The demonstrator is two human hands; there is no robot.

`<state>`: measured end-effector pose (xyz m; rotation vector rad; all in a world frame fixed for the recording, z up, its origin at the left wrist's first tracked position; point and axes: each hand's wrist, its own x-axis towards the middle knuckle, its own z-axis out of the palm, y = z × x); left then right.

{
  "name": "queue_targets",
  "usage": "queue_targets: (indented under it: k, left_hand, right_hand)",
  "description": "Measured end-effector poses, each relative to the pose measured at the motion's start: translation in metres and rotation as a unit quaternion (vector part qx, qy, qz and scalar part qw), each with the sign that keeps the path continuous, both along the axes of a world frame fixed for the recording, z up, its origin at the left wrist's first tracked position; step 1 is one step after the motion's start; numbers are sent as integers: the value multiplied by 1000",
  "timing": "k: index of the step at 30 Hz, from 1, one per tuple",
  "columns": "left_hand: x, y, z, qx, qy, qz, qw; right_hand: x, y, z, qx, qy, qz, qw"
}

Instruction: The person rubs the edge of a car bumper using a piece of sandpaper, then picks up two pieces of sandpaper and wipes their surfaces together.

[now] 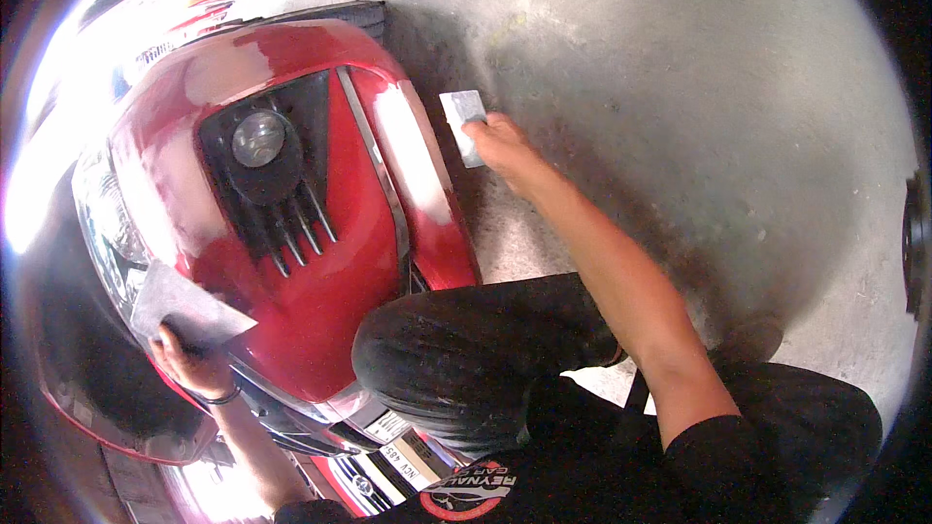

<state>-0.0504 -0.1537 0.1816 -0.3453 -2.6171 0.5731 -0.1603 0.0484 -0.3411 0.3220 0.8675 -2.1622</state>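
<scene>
Grey sheet (189,303): hanging at the lower left of the car's red bumper (325,330), overlapping the headlamp (105,199) in this view; whether it is touching either cannot be told.
Left hand (194,369): clamping the sheet by its lower edge, fingers partly hidden.
Pale rectangular card (458,112): standing out over the concrete floor (699,68), just beside the bumper's outer side.
Right hand (500,147): pinching the card at its right-hand edge, thumb lying across the face.
Likely handling: both pieces appearing light and thin; the sheet probably holding flat but flexing at its corners, the card seeming stiffer.
Best hold: gripping the sheet near mid-edge and the card along one edge, thumb over fingers, probably keeping the faces free.
Bumper finish: showing pale patches around the fog lamp (258,139), probably scuffing easily.
</scene>
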Motion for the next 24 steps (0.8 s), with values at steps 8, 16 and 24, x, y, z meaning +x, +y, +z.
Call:
queue_targets:
  k: [8,16,24]
  left_hand:
    - [-41,67,-43,494,9,101,864]
    - [-39,62,-41,478,6,86,874]
    - [-34,61,-38,468,16,91,879]
  right_hand:
    - [-5,-35,15,55,46,-10,997]
    - [34,-20,41,170,248,-160,940]
    - [18,29,6,134,110,82,982]
